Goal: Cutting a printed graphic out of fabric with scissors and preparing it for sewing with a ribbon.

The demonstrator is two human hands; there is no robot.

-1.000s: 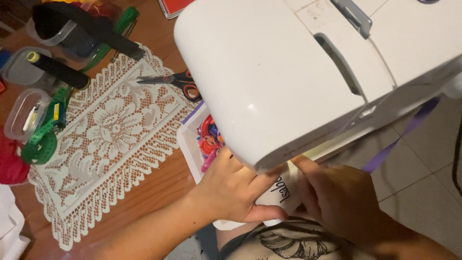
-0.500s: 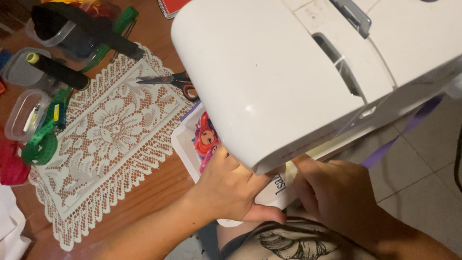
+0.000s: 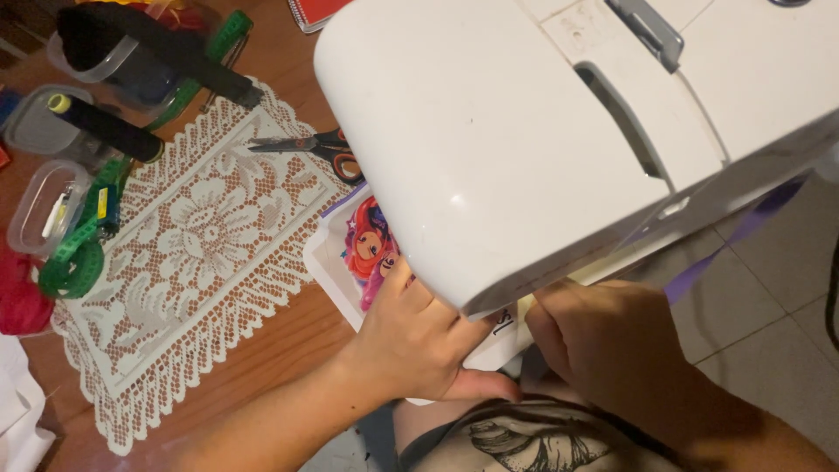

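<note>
A large white sewing machine [image 3: 524,140] fills the upper right and hides the needle area. Beneath its head lies a white piece of fabric [image 3: 336,262] printed with a colourful cartoon figure. My left hand [image 3: 419,341] rests flat on this fabric, fingers reaching under the machine head. My right hand [image 3: 594,341] is just right of it, fingers curled at the fabric's edge below the machine; what it pinches is hidden. A purple ribbon [image 3: 743,232] runs out from under the machine to the right.
A cream lace runner [image 3: 192,253] covers the wooden table [image 3: 288,341]. Orange-handled scissors [image 3: 306,147] lie on it near the machine. Plastic containers [image 3: 44,205], a green measuring tape [image 3: 74,262], a black roll [image 3: 105,127] and red cloth [image 3: 17,293] crowd the left. Tiled floor [image 3: 769,306] shows at the right.
The view has shifted slightly. Both hands stay on the fabric under the machine with barely any movement.
</note>
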